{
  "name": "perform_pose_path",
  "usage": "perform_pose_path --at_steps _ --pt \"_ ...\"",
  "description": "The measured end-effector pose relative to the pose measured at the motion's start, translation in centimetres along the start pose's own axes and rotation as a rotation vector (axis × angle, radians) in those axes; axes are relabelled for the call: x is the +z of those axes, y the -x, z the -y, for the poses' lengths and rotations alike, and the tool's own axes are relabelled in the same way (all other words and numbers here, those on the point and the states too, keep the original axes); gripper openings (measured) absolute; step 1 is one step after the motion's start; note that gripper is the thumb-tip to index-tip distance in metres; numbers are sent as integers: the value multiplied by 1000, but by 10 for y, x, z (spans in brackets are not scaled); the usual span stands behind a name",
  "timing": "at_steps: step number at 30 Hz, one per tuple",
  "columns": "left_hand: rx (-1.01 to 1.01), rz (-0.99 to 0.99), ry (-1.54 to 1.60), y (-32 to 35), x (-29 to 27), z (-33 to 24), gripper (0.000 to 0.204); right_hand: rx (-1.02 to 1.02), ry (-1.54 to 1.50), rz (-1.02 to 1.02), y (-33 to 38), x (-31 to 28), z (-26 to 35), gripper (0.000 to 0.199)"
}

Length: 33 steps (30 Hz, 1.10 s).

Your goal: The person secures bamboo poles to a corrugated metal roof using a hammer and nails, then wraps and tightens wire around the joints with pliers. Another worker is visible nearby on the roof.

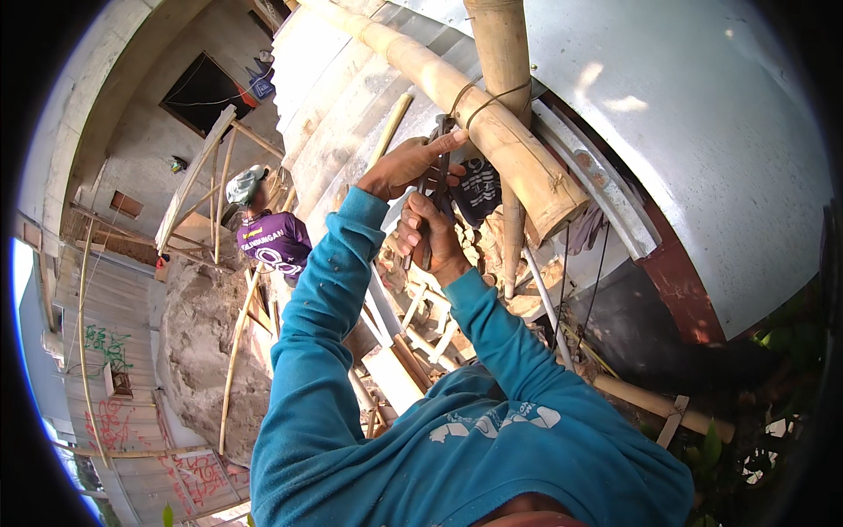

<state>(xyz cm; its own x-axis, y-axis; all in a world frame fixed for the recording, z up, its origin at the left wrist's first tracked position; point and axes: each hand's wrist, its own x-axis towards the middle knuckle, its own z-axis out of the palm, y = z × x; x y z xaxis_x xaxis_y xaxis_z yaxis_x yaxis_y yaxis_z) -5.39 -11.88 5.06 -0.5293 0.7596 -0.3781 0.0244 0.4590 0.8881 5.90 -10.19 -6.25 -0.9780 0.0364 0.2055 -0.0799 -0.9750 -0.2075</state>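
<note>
My right hand [430, 233] is closed round the lower handles of a dark metal tool that looks like pincers [443, 176]. Just above it, my left hand [408, 167] wraps round the upper part of the same tool, its thumb stretched toward the bamboo. The tool's head is partly hidden by my fingers. Close to the left thumb, a thick bamboo pole [518, 158] slants down to the right, its cut end facing me. Dark tie wire [479, 110] loops round it where it crosses an upright bamboo post [499, 44].
Metal sheeting [702, 132] curves along the right, with a metal channel [601, 176] at its edge. Dark cloth [479, 189] hangs behind the pole. At left, a person in a cap and purple shirt [272, 237] stands among bamboo props. Timber and rubble [430, 325] lie below.
</note>
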Motion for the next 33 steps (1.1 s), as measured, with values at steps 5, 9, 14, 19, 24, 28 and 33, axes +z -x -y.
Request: perform_pose_path --at_steps 5,9,14,19,24,28,33 --pt "-14 -206 321 3 23 5 65 -69 204 -70 4 0 -4 30" --pt "78 -361 -13 -3 24 2 66 -106 400 -129 -6 -14 -14 30" --pt "307 -759 -681 -14 30 21 81 -394 456 -504 -24 -4 -67 26" --pt "363 -802 -892 2 29 19 78 -337 372 -435 -40 -10 -83 29" --pt "339 -744 -1023 64 28 -30 107 -25 25 -186 -23 21 -40 34" --pt "100 -311 -448 57 -24 -12 110 75 -92 127 2 25 -19 42" --pt "119 289 643 12 21 39 74 295 72 221 14 -15 10 36"
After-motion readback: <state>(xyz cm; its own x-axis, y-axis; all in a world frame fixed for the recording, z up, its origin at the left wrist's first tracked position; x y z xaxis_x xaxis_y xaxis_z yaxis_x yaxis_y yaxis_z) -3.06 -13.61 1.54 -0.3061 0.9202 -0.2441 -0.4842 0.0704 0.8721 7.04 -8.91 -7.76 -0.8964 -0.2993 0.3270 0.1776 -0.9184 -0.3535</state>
